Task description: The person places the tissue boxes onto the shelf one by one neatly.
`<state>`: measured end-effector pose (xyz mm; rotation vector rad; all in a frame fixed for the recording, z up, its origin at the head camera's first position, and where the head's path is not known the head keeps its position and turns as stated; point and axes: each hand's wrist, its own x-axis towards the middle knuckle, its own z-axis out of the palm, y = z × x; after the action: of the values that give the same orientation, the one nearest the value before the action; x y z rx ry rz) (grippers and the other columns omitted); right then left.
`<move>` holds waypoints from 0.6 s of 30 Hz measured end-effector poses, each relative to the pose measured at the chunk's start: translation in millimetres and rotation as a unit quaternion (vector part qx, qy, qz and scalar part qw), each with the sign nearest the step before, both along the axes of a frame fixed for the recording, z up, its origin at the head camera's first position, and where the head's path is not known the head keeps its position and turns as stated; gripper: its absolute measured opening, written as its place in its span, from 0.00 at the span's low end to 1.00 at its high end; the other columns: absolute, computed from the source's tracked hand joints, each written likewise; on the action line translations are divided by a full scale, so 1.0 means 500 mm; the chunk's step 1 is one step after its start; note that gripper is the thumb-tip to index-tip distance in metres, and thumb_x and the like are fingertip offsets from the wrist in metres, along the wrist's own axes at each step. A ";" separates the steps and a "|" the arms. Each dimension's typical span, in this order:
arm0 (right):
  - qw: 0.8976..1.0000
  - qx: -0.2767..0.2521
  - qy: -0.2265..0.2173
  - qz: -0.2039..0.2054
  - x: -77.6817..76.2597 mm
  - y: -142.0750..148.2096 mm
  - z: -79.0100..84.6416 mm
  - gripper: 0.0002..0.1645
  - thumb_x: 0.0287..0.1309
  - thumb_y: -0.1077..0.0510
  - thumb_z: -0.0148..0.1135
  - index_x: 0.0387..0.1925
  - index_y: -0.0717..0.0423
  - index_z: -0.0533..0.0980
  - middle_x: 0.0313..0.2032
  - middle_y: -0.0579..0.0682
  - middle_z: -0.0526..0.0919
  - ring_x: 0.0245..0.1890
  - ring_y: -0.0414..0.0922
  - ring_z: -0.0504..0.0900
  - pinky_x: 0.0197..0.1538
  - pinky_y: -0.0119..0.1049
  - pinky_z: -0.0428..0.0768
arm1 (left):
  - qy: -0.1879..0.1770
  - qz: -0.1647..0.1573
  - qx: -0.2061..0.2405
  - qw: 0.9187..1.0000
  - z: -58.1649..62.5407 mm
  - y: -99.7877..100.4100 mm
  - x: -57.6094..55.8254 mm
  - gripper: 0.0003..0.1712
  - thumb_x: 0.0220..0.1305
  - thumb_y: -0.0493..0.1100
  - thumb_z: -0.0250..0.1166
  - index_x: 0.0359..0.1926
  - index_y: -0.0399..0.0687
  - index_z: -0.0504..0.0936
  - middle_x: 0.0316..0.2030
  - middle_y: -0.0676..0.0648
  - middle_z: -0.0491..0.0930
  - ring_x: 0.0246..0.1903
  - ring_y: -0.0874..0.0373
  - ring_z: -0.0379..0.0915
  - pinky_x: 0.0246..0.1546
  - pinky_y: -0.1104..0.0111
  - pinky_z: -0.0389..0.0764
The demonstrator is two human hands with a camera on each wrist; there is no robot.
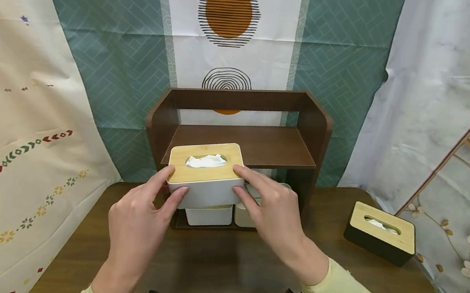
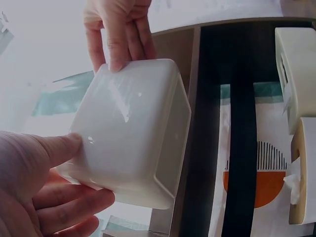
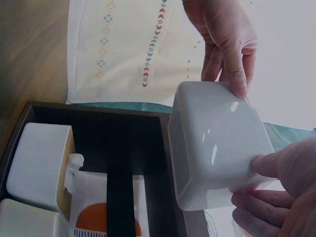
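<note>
From my distant seat I am watching the scene through the head view, where a patterned cream cloth [image 1: 8, 55] is hanging at the far left, its lower part running along the edge of the brown desk [image 1: 72, 253]. Next to it a teal and white wall hanging [image 1: 107, 72] is covering the back. My left hand [image 1: 140, 213] is gripping the left end of a white tissue box [image 1: 204, 194], thumb on the front face and fingers at the side. The box, with its bamboo lid facing up and tissue lying in the slot, is being held above the desk, in front of the dark brown shelf unit [image 1: 246, 143]; I am not able to tell whether it is touching the upper board's front edge. Below it, a smaller-looking white container [image 1: 208, 216] is sitting in the lower compartment, and just to its right a cream box [image 1: 245, 217] is standing. My right hand [image 1: 276, 205] is clamping the right end of the held box, fingertips on the lid's edge and thumb on the front. Farther right, a black tissue box [image 1: 382, 239] with a bamboo lid is resting on the desk, near a flowered white cloth [image 1: 458, 86].
</note>
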<state>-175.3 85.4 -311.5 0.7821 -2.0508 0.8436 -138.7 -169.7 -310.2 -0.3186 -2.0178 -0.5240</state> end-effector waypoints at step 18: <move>1.000 -0.001 0.001 -0.018 -0.059 -0.023 0.047 0.28 0.66 0.58 0.81 0.66 0.53 0.86 0.55 0.51 0.92 0.48 0.48 0.93 0.39 0.44 0.88 | -0.024 0.005 0.020 0.999 0.027 -0.006 -0.067 0.29 0.71 0.49 0.79 0.67 0.42 0.85 0.38 0.39 0.92 0.24 0.41 0.79 0.23 0.50 0.75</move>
<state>-204.6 74.1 -287.8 0.7435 -2.0561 0.8249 -172.3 -172.9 -296.8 -0.2741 -2.0513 -0.5712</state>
